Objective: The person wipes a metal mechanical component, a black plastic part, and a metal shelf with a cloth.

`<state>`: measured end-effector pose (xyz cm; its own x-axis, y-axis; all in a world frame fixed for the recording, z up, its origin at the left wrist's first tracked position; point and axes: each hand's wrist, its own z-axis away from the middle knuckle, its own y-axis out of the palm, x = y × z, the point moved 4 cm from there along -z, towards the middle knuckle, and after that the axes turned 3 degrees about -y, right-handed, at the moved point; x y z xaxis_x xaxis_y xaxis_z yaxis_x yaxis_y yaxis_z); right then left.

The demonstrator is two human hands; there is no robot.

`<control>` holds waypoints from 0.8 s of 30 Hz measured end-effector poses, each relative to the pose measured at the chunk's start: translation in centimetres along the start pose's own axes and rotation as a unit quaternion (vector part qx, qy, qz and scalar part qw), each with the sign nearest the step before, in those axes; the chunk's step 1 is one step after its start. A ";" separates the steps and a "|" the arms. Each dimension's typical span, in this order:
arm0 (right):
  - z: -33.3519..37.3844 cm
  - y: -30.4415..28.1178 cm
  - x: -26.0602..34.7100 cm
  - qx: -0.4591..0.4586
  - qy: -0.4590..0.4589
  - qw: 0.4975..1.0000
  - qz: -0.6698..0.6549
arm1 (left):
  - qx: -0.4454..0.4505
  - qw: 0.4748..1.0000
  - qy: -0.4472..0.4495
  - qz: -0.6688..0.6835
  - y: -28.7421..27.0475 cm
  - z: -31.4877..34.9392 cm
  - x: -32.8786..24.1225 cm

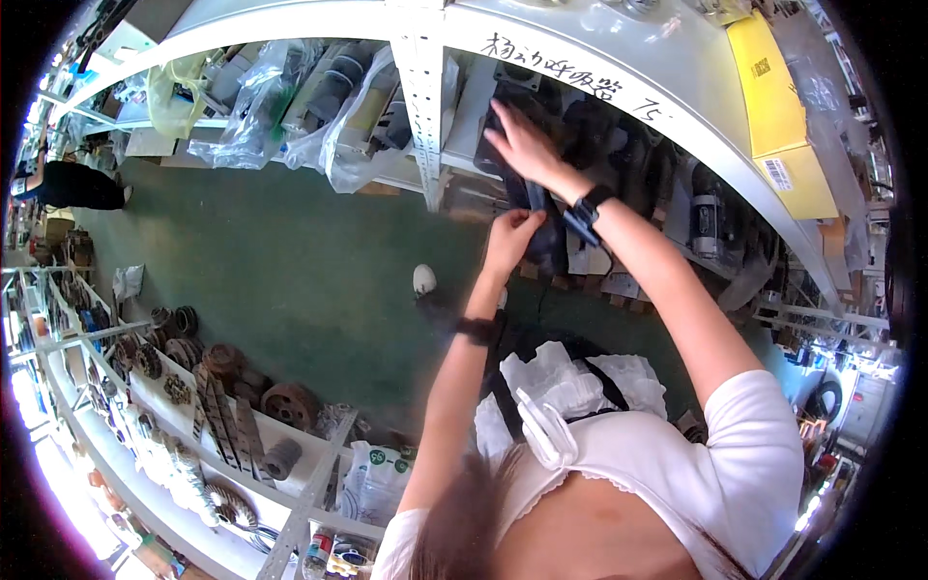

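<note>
A long, dark black piece [547, 232], maybe rubber or plastic, hangs out over the front edge of the shelf on the right. My left hand [512, 240] pinches its side between thumb and fingers. Higher up, my right hand [527, 145] lies against the dark goods on the shelf, its fingers stretched out and apart. Exactly what kind of thing the black piece is, I cannot make out. Both my wrists carry black bands, and a small dark block on a cord hangs by the right one.
The white shelf edge [590, 72] with handwriting curves above my hands, beside a perforated upright [421, 116]. Bagged cylindrical parts [353, 126] fill the shelf to the left. A yellow box [781, 121] stands on top. Lower left, racks hold metal wheels [290, 404]. Another person [77, 184] stands far left.
</note>
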<state>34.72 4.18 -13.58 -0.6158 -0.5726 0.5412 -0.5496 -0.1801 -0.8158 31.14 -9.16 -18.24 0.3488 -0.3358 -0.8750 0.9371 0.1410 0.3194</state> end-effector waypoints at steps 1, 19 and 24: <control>-1.0 -0.2 -0.7 -0.015 -0.007 1.000 0.018 | -0.008 1.000 0.001 0.000 -0.2 -0.7 -0.3; 1.8 2.5 1.4 -0.041 -0.032 0.993 0.107 | -0.051 0.994 -0.011 -0.095 -2.5 2.7 0.4; -3.1 1.9 -1.5 0.020 0.005 0.987 0.157 | -0.068 0.989 0.011 -0.134 -3.2 -0.5 -2.1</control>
<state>32.84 7.15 -15.35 -0.7579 -0.5974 0.2620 -0.3076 -0.0269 -0.9511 27.41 -8.48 -17.59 0.0857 -0.3585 -0.9296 0.9844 0.1741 0.0236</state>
